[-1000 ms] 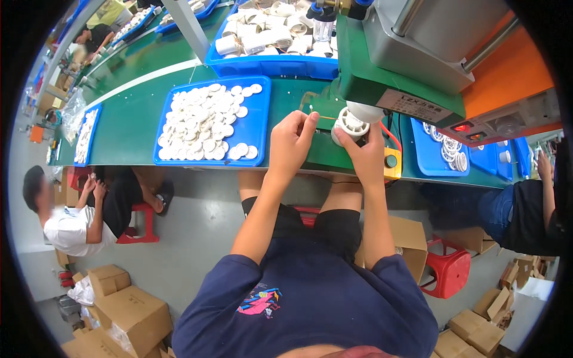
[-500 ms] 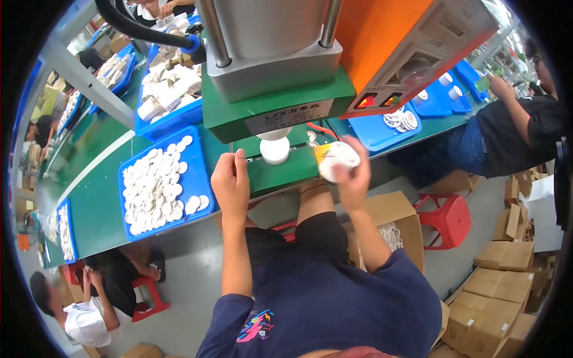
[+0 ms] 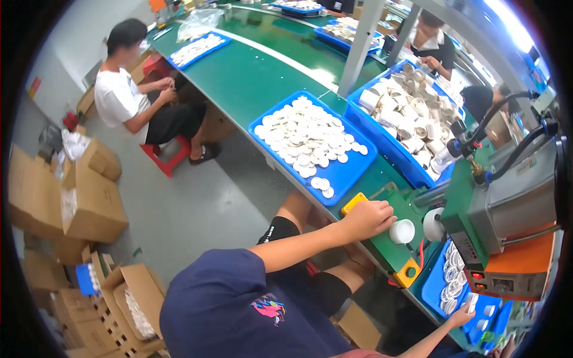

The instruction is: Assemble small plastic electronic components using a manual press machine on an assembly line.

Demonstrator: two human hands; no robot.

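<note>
Flat round white discs (image 3: 303,134) remain heaped; right hand (image 3: 462,315) grasps a white piece (image 3: 472,300); left hand (image 3: 369,220) (fingers curled, contents unclear) nears a cylindrical white cup (image 3: 402,231).

Discs (image 3: 301,134) in tray (image 3: 352,170), left of press (image 3: 514,206)

Green-topped workbench (image 3: 239,77). Thereon: blue disc tray (image 3: 352,164), left of left hand (image 3: 371,221); blue bin of white sleeves (image 3: 387,148), beyond same hand; green-and-grey press (image 3: 462,206), right of left hand; blue ring tray (image 3: 431,288), beside right hand (image 3: 462,317).
</note>
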